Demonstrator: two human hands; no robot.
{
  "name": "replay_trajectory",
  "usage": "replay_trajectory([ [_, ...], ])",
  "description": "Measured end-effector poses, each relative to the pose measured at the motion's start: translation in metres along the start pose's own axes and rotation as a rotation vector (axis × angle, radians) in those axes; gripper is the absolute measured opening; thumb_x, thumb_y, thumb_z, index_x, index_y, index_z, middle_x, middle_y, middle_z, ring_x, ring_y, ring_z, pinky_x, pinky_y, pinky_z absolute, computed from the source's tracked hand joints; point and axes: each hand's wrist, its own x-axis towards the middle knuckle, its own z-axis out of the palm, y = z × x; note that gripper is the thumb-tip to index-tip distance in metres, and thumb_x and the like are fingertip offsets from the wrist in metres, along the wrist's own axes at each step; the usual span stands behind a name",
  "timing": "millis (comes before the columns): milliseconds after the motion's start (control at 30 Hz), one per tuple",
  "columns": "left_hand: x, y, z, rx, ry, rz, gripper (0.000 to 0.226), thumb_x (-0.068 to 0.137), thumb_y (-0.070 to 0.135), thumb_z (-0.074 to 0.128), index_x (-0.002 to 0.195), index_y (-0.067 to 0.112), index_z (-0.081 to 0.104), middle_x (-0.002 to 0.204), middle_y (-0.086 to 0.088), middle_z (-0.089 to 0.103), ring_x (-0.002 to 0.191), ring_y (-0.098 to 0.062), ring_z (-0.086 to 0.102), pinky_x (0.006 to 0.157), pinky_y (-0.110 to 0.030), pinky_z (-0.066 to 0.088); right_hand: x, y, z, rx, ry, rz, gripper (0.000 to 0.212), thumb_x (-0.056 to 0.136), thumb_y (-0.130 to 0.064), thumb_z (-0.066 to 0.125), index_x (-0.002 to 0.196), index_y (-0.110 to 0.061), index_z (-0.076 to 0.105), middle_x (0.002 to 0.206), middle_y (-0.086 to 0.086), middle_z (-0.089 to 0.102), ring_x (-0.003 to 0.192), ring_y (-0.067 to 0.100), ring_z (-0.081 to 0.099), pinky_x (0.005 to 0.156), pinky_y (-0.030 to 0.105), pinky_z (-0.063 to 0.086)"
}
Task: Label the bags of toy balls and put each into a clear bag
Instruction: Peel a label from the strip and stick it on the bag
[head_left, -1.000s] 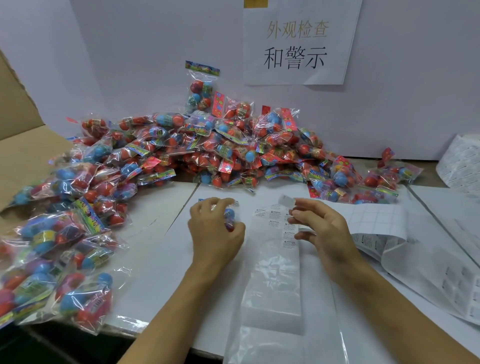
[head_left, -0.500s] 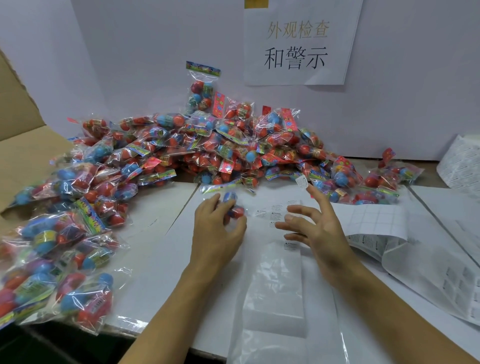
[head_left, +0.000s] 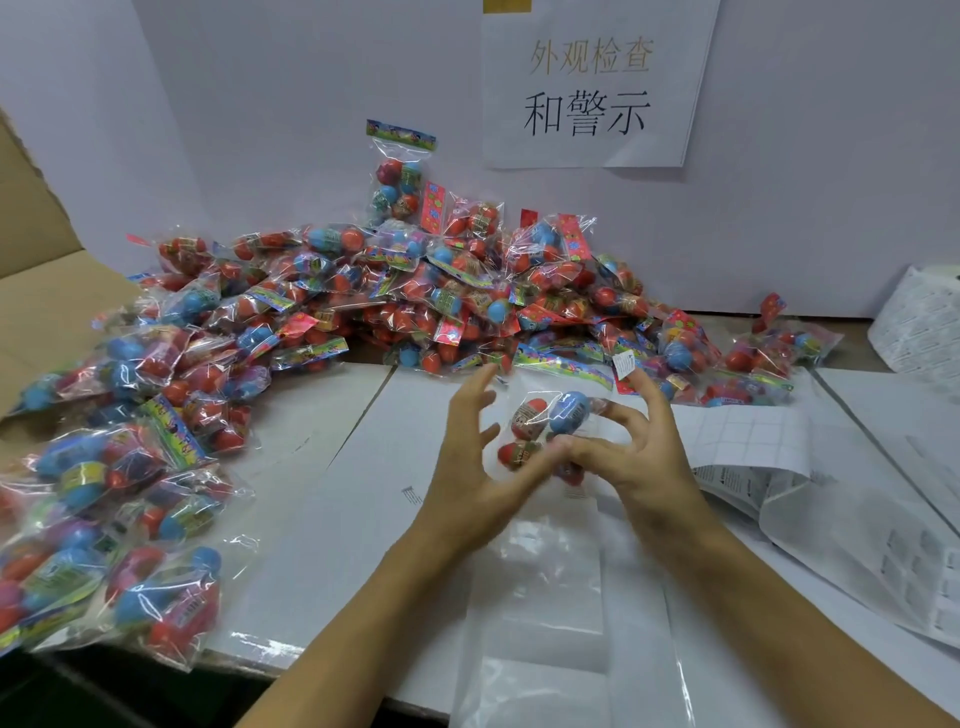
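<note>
Head cam only, so one angle: both hands are up off the desk (head_left: 322, 499) with one bag of toy balls (head_left: 545, 431) held between them. The left hand (head_left: 478, 467) cups it from the left, thumb underneath and fingers fanned out loose; the right hand (head_left: 628, 457) props it from the right with curled lower fingers while a small white label (head_left: 624, 364) sits stuck on its raised fingertip, just above the bag. Biggest risk I see is that label: the bag is crinkly and lumpy, so it could go on creased or crooked, or fold onto itself. The hold also looks light, so the bag could slip down onto the clear bags (head_left: 550, 613) lying right below the wrists. The big pile (head_left: 415, 291) beyond the fingertips is close enough to snag the sticky side.
</note>
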Motion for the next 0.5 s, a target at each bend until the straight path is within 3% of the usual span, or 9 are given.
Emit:
replay_trajectory([
  [67, 0.005, 0.003, -0.004, -0.203, 0.016, -0.253, 0.069, 0.079, 0.055, 0.08, 0.137, 0.027, 0.053, 0.137, 0.003, 0.059, 0.119, -0.003, 0.061, 0.091, -0.017, 0.054, 0.0, 0.0, 0.001, -0.015, -0.037, -0.006, 0.116, 0.058, -0.016, 0.088, 0.15, -0.043, 0.023, 0.131, 0.002, 0.056, 0.096, 0.023, 0.075, 0.067, 0.028, 0.06],
  [133, 0.01, 0.001, -0.008, -0.376, -0.024, -0.366, 0.048, 0.086, 0.047, 0.078, 0.116, 0.01, 0.072, 0.111, -0.016, 0.073, 0.096, -0.021, 0.073, 0.075, -0.031, 0.06, -0.001, 0.001, 0.002, -0.04, -0.085, -0.008, 0.118, 0.064, -0.009, 0.088, 0.153, -0.045, 0.019, 0.134, 0.002, 0.054, 0.097, 0.025, 0.075, 0.068, 0.029, 0.06],
  [233, 0.011, 0.002, -0.013, -0.435, -0.004, -0.351, 0.034, 0.091, 0.034, 0.073, 0.101, 0.002, 0.076, 0.095, -0.024, 0.072, 0.084, -0.029, 0.071, 0.065, -0.035, 0.059, -0.004, 0.0, 0.004, -0.082, -0.114, -0.014, 0.118, 0.067, -0.009, 0.089, 0.151, -0.051, 0.016, 0.134, -0.002, 0.054, 0.098, 0.024, 0.075, 0.07, 0.026, 0.06],
  [367, 0.009, 0.006, -0.013, -0.438, -0.01, -0.309, 0.012, 0.086, 0.028, 0.076, 0.088, 0.016, 0.079, 0.086, -0.014, 0.075, 0.076, -0.016, 0.071, 0.062, -0.023, 0.055, -0.004, -0.005, 0.005, -0.087, 0.022, -0.03, 0.118, 0.059, -0.047, 0.093, 0.153, -0.044, 0.021, 0.126, -0.006, 0.066, 0.108, 0.019, 0.071, 0.092, 0.037, 0.057],
  [433, 0.008, 0.004, -0.011, -0.42, -0.032, -0.281, 0.007, 0.091, 0.015, 0.074, 0.085, 0.017, 0.078, 0.085, -0.015, 0.074, 0.074, -0.017, 0.07, 0.06, -0.02, 0.054, -0.003, -0.005, 0.003, -0.069, 0.039, -0.02, 0.118, 0.062, -0.047, 0.093, 0.155, -0.036, 0.021, 0.115, -0.004, 0.074, 0.11, 0.018, 0.069, 0.1, 0.043, 0.051],
  [500, 0.006, 0.004, -0.009, -0.404, -0.054, -0.261, 0.005, 0.093, 0.009, 0.072, 0.089, 0.008, 0.076, 0.088, -0.022, 0.072, 0.075, -0.023, 0.068, 0.06, -0.021, 0.055, -0.003, -0.005, 0.003, -0.052, 0.014, -0.016, 0.114, 0.066, -0.036, 0.087, 0.157, -0.028, 0.019, 0.104, 0.0, 0.078, 0.104, 0.014, 0.072, 0.092, 0.03, 0.053],
])
